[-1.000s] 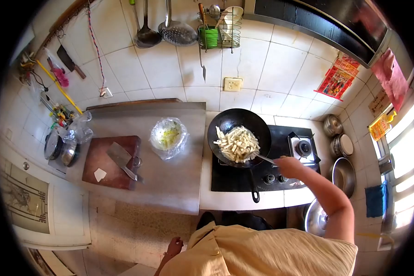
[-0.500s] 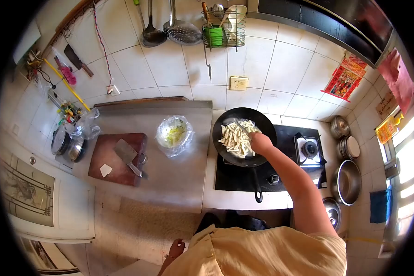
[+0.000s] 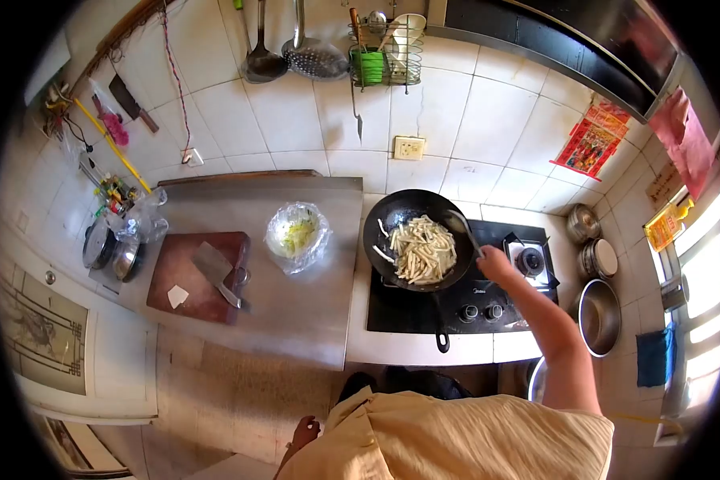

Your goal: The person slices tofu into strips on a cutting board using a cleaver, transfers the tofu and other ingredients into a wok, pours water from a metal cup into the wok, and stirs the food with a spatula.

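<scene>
In the head view my right hand [image 3: 498, 266] is closed around the handle of a spatula [image 3: 471, 236]. The spatula's head lies against the right inner wall of a black wok [image 3: 382, 264]. Pale, stick-shaped food pieces [image 3: 422, 250] are heaped in the middle of the wok, with a few strays on its left side. The wok sits on the left burner of a black gas stove [image 3: 408, 314], its handle pointing toward me. My left hand [image 3: 305, 432] hangs low beside my body, fingers curled, with nothing visible in it.
Left of the stove, a plastic-lined bowl [image 3: 298, 238] holds chopped greens. Further left, a cleaver [image 3: 216, 272] and a white piece [image 3: 178, 296] lie on a brown cutting board [image 3: 168, 260]. Metal basins [image 3: 600, 316] line the right side. Ladles [image 3: 262, 64] hang on the wall.
My right hand has moved right with the spatula, from over the food to the wok's right rim. The food pieces have gathered toward the middle. My left hand stays low.
</scene>
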{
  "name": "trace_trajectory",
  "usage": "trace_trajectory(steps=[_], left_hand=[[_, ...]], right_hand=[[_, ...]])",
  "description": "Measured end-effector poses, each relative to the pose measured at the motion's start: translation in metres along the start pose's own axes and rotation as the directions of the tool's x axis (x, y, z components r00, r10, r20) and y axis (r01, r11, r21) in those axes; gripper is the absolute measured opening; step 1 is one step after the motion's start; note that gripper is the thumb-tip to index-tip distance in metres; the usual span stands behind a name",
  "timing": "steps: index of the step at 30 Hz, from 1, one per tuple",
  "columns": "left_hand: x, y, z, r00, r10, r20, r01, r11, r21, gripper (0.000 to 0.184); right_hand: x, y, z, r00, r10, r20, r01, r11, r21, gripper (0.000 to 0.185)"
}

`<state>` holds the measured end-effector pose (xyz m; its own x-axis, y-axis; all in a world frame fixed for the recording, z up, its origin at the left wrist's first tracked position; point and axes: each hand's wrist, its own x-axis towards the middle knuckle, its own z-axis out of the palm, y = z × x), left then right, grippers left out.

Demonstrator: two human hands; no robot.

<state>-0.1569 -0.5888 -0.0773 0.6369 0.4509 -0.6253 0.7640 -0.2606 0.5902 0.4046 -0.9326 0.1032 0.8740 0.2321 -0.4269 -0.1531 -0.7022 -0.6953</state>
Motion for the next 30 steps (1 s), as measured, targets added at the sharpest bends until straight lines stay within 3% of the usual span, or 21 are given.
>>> trace_trajectory(steps=[2,3,6,7,8,10,11,13,16,17,18,20,23,27,29,30], left_hand=[[0.008,0.005,-0.006,0.999,0.041,0.023,-0.042,0.998,0.054,0.047],[0.012,0.003,-0.007,0.999,0.040,0.021,-0.041,0.998,0.057,0.047],[0.013,0.005,-0.011,1.000,0.012,0.000,-0.012,1.000,0.013,0.045],[0.011,0.006,-0.011,1.000,-0.026,-0.005,0.026,0.998,-0.053,0.045],[0.004,0.014,-0.014,0.998,-0.065,-0.008,0.064,0.991,-0.117,0.045],[-0.011,0.030,-0.018,0.998,-0.050,-0.030,0.049,0.998,-0.035,0.044],[-0.015,0.035,-0.019,0.999,-0.031,-0.045,0.033,0.998,0.046,0.044],[-0.015,0.034,-0.015,0.997,-0.071,-0.031,0.072,0.997,0.032,0.044],[-0.008,0.003,-0.006,0.996,-0.095,0.005,0.095,0.995,-0.018,0.045],[-0.006,-0.006,-0.002,0.997,-0.072,0.020,0.073,0.995,-0.063,0.045],[-0.011,0.006,-0.005,0.997,-0.070,0.023,0.072,0.995,-0.066,0.045],[-0.020,0.031,-0.014,0.994,-0.108,0.017,0.108,0.994,0.021,0.044],[-0.015,0.033,-0.015,0.998,-0.046,-0.032,0.046,0.999,0.020,0.043],[0.004,0.007,-0.009,0.999,-0.029,0.028,0.031,0.998,-0.054,0.042],[0.006,0.010,-0.011,0.999,-0.040,0.030,0.042,0.997,-0.068,0.043],[0.007,0.013,-0.011,0.999,-0.035,0.034,0.037,0.997,-0.066,0.043]], right_hand=[[-0.005,-0.009,0.030,0.985,0.062,0.161,-0.127,0.894,0.431,0.011],[-0.013,-0.021,0.033,0.976,0.049,0.212,-0.161,0.818,0.552,0.008],[-0.027,-0.056,0.022,0.974,-0.042,0.223,-0.111,0.769,0.630,0.010],[-0.006,-0.047,0.022,0.975,-0.118,0.191,-0.002,0.845,0.535,0.017],[0.005,-0.050,0.027,0.973,-0.118,0.197,-0.007,0.843,0.537,0.017],[0.025,-0.060,0.036,0.977,-0.189,-0.100,0.194,0.980,0.041,0.019],[0.044,-0.053,0.047,0.951,-0.266,-0.160,0.262,0.964,-0.045,0.021],[0.076,-0.040,0.071,0.873,-0.439,-0.211,0.393,0.891,-0.228,0.034],[0.036,-0.066,0.080,0.886,-0.463,0.019,0.449,0.849,-0.278,0.034],[0.024,-0.066,0.076,0.848,-0.517,0.115,0.515,0.755,-0.407,0.030],[0.012,-0.065,0.067,0.849,-0.516,0.115,0.513,0.754,-0.411,0.030],[-0.013,-0.066,0.041,0.850,-0.377,0.367,0.521,0.503,-0.690,0.028],[-0.071,-0.086,0.006,0.908,-0.336,0.250,0.408,0.577,-0.707,0.023],[-0.113,-0.074,-0.031,0.877,-0.418,0.237,0.453,0.552,-0.701,0.021],[-0.126,-0.068,-0.040,0.871,-0.296,0.392,0.490,0.562,-0.666,0.020],[-0.121,-0.054,-0.036,0.875,-0.294,0.386,0.484,0.564,-0.669,0.020]])
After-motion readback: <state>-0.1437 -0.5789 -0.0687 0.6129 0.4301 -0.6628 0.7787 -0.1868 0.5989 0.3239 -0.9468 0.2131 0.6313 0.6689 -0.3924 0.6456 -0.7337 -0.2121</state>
